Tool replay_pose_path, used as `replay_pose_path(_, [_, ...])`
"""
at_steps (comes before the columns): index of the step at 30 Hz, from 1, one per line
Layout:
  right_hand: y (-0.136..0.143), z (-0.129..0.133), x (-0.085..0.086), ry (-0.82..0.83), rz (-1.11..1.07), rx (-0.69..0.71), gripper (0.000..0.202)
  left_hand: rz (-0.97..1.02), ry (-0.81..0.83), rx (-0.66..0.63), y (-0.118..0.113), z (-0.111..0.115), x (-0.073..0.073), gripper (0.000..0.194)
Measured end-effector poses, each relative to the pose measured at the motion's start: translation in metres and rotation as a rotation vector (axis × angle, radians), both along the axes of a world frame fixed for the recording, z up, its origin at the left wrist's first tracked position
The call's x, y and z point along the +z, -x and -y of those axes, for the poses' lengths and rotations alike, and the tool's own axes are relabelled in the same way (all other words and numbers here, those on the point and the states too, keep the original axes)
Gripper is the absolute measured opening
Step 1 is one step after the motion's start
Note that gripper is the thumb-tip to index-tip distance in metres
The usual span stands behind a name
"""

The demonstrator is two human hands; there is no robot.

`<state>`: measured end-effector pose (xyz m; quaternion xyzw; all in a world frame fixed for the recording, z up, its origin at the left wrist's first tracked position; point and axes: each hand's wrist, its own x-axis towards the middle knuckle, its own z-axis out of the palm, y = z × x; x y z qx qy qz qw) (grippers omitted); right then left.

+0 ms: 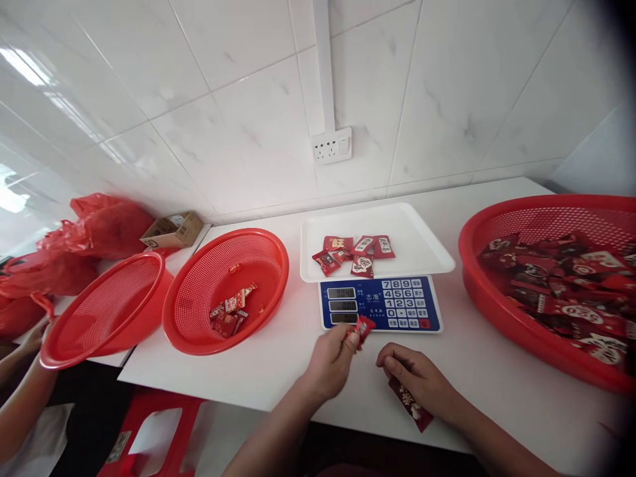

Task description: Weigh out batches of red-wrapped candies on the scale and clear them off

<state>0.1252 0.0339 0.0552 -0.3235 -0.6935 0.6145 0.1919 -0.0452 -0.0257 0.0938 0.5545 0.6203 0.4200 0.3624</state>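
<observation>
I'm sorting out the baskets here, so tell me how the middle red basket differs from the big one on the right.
The middle basket is smaller and tilted, leaning on its neighbour; the right basket is larger and appears to sit flat on the table. The middle basket holds only a few packets; the right basket is heaped with packets. Both are round, red mesh plastic, holding red wrapped packets.

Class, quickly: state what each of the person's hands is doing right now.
Left hand: closed, pinching a small red packet in front of the scale.
Right hand: closed on a red packet lying on the table.
</observation>
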Motion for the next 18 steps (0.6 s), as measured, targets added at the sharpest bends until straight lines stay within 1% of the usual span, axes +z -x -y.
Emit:
replay_pose_path(2, [0.000,0.001,0.000,-0.002,0.012,0.001,0.043,-0.141,-0.079,0.078,0.008,-0.015,0.019,0.036])
replay_pose_path(5, [-0.001,0.002,0.000,-0.010,0.010,0.002,0.044,-0.377,-0.141,0.149,0.018,-0.042,0.046,0.033])
replay_pose_path(7, [-0.002,0.002,-0.001,-0.014,0.015,-0.002,0.044,-0.569,-0.135,0.192,0.022,-0.056,0.057,0.030])
replay_pose_path(8, [-0.002,0.002,-0.002,-0.018,0.020,-0.004,0.045,-0.656,-0.118,0.211,0.023,-0.060,0.059,0.029])
replay_pose_path(10, [-0.003,0.002,-0.003,-0.027,0.026,-0.009,0.045,-0.763,-0.088,0.236,0.023,-0.064,0.058,0.028])
replay_pose_path(12, [-0.004,0.001,-0.005,-0.029,0.024,-0.013,0.045,-0.784,-0.077,0.242,0.023,-0.062,0.053,0.028])
replay_pose_path(15, [-0.003,0.001,-0.004,-0.027,0.021,-0.011,0.044,-0.731,-0.063,0.216,0.024,-0.055,0.043,0.029])
replay_pose_path(18, [-0.001,0.001,-0.001,-0.028,0.016,-0.006,0.044,-0.662,-0.054,0.193,0.025,-0.048,0.039,0.031])
